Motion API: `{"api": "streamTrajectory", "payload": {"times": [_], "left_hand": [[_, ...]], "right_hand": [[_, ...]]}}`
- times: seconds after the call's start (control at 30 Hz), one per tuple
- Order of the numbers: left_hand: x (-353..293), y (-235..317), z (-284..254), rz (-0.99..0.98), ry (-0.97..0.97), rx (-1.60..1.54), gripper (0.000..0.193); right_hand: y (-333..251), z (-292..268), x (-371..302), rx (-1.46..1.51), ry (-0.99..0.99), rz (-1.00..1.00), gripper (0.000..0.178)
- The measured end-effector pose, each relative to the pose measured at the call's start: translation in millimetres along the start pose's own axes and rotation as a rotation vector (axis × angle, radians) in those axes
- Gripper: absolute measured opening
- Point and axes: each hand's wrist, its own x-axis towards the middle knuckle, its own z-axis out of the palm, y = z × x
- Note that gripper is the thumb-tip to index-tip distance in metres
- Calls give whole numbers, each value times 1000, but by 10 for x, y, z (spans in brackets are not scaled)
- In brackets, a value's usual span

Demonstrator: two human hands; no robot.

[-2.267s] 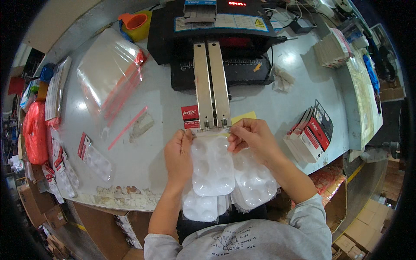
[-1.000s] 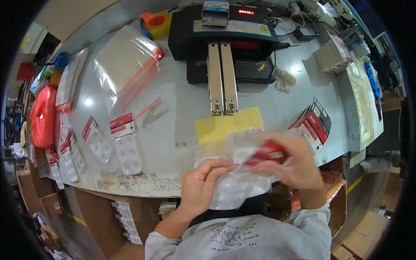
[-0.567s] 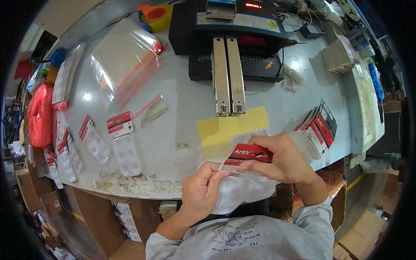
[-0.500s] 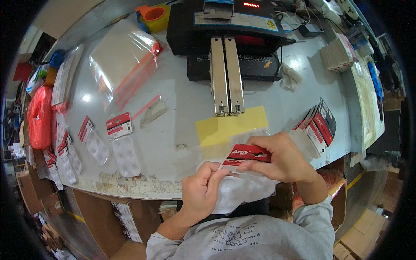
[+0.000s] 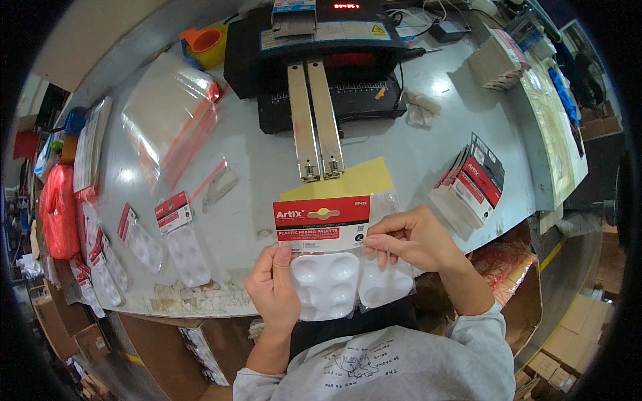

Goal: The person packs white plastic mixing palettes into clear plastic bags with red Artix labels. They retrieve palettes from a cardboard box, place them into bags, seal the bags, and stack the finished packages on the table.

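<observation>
A red, white and black header card (image 5: 311, 232) with a hang hole faces me at the table's near edge. My left hand (image 5: 275, 287) pinches its lower left corner between thumb and fingers, and my right hand (image 5: 416, 239) pinches the lower right corner. Just under the card hangs a white plastic mixing palette (image 5: 326, 286) with round wells, in clear film. Beside it on the right, a second white palette (image 5: 386, 284) shows below my right fingers; whether it is attached to the card I cannot tell. Behind the card lies a yellow sheet (image 5: 371, 177).
A black machine (image 5: 244, 57) with two metal arms (image 5: 314, 120) stands at the back. Header cards (image 5: 471, 180) are stacked at right. Bagged palettes with cards (image 5: 187, 257) lie at left, near clear bags (image 5: 167, 110). An orange-and-yellow tape dispenser (image 5: 207, 41) sits at the back left.
The header card has turned from tilted and bunched to flat and facing me. My hands have spread apart to its two lower corners, and the white palettes now show plainly below.
</observation>
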Motion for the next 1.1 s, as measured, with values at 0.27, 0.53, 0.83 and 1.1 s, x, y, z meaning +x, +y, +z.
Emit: {"api": "streamTrajectory", "payload": {"times": [0.27, 0.53, 0.83, 1.1], "left_hand": [[133, -43, 43, 42, -67, 240, 26], [368, -270, 155, -38, -116, 312, 31], [830, -373, 349, 9, -45, 291, 33], [812, -472, 206, 79, -30, 458, 29]], "right_hand": [[-25, 52, 123, 128, -36, 96, 18], [119, -18, 460, 259, -25, 185, 18], [99, -73, 828, 339, 160, 21, 20], [-38, -31, 643, 191, 206, -54, 18]]}}
